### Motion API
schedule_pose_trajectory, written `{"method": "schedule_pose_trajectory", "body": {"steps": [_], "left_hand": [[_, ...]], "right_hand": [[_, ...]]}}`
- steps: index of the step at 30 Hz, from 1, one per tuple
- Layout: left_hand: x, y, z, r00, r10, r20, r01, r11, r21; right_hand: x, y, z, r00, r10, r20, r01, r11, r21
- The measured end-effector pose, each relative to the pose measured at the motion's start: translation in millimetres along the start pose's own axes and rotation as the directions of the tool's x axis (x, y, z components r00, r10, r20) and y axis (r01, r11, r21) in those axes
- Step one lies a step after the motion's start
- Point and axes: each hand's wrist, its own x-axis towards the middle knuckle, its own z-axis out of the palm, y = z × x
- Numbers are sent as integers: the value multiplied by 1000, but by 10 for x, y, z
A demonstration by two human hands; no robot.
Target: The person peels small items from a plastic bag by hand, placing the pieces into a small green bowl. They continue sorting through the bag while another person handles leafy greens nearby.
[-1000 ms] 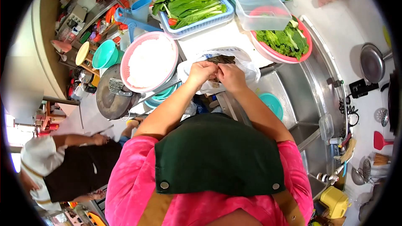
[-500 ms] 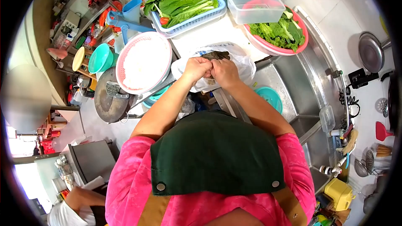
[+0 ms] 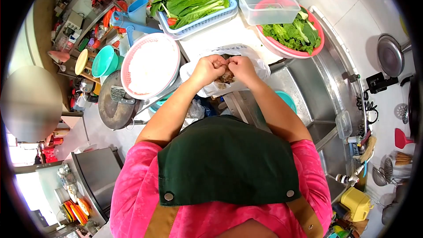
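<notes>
My left hand (image 3: 208,71) and my right hand (image 3: 243,69) come together above an open white plastic bag (image 3: 260,71). Both are closed, with thumbs and fingers pinched close to each other. What sits between the fingertips is too small and covered to name. Below them, inside the bag, lie brownish, wet-looking pieces (image 3: 227,77), whose kind I cannot make out. To the left of the bag stands a pink basket (image 3: 175,68) with pale, overexposed contents.
A blue basket of leafy greens (image 3: 194,6) and a pink basin of greens (image 3: 291,37) stand behind the bag, beside a clear plastic box (image 3: 269,9). A steel sink (image 3: 308,88) runs along the right. A round chopping board (image 3: 112,110) holds a cleaver-like blade (image 3: 122,95).
My hands have risen slightly and drawn a little apart, uncovering more of the brown pieces in the bag. Another person's arm and white clothing at lower left have left the view.
</notes>
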Motion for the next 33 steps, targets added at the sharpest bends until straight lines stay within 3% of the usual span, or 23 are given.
{"method": "schedule_pose_trajectory", "body": {"steps": [2, 3, 5, 6, 9, 10, 11, 12, 15, 18, 20, 21, 23, 24, 25, 26, 27, 28, 29, 30, 32, 33], "left_hand": [[-53, 72, 1, 971, 236, 39, -233, 900, 368], [-76, 95, 9, 971, 236, 41, -234, 900, 367], [-99, 123, 21, 897, 435, 76, -419, 783, 459], [-94, 109, 25, 897, 435, 77, -419, 783, 459], [-83, 70, 31, 932, 359, 48, -337, 813, 474], [-73, 75, 23, 919, 384, 86, -358, 725, 588], [-63, 75, 15, 907, 402, 128, -373, 622, 688], [-50, 71, 3, 907, 401, 128, -373, 623, 688], [-26, 56, -31, 908, 370, 198, -391, 576, 718], [-25, -9, -21, 934, 318, 164, -339, 643, 687], [-63, -62, 15, 927, 375, 7, -290, 703, 649], [-89, -10, 16, 927, 375, 9, -291, 703, 649], [-130, 110, -2, 992, 110, -68, -53, 826, 562], [-111, 65, -25, 991, 109, -72, -50, 826, 561], [-72, -33, -51, 996, 9, -91, 32, 894, 447], [-35, -127, -73, 991, -92, -95, 118, 939, 324], [-5, -195, -85, 991, -92, -96, 119, 939, 323], [24, -265, -92, 991, -109, -79, 123, 970, 208], [59, -334, -100, 990, -125, -58, 130, 987, 91], [98, -319, -100, 990, -127, -57, 132, 987, 90], [147, -173, -69, 964, -265, 19, 266, 959, -98], [126, 62, -32, 949, -314, -10, 310, 939, -146]], "right_hand": [[31, 40, -15, 979, 188, 72, -201, 937, 286], [33, 48, -22, 954, 271, 127, -299, 859, 415], [26, 48, -21, 931, 332, 151, -364, 814, 453], [25, 43, -14, 904, 387, 181, -424, 763, 488], [27, 97, 57, 956, 281, 81, -290, 873, 393], [30, 98, 72, 956, 282, 82, -291, 872, 393], [32, 98, 85, 981, 191, 31, -193, 951, 243], [29, 84, 86, 996, 90, -4, -89, 993, 81], [41, 46, 49, 992, 123, 2, -123, 987, 99], [110, 150, 79, 990, 138, -23, -134, 983, 129], [164, 287, 122, 990, 124, -61, -114, 982, 147], [179, 326, 119, 986, 140, -89, -131, 987, 98], [177, 412, 108, 981, 154, -115, -149, 988, 48], [149, 409, 104, 999, 3, -33, -6, 995, -96], [111, 386, 106, 988, -136, 68, 148, 963, -224], [64, 361, 117, 988, -136, 70, 148, 963, -223], [15, 294, 117, 960, -280, 18, 269, 900, -343], [-6, 228, 112, 906, -422, -15, 368, 806, -463], [27, 169, 111, 926, -376, 0, 354, 872, -338], [34, 57, 78, 927, -374, 1, 352, 873, -337], [34, -137, 6, 969, -243, 55, 244, 881, -406], [103, -66, 14, 942, -335, 17, 307, 843, -442]]}}
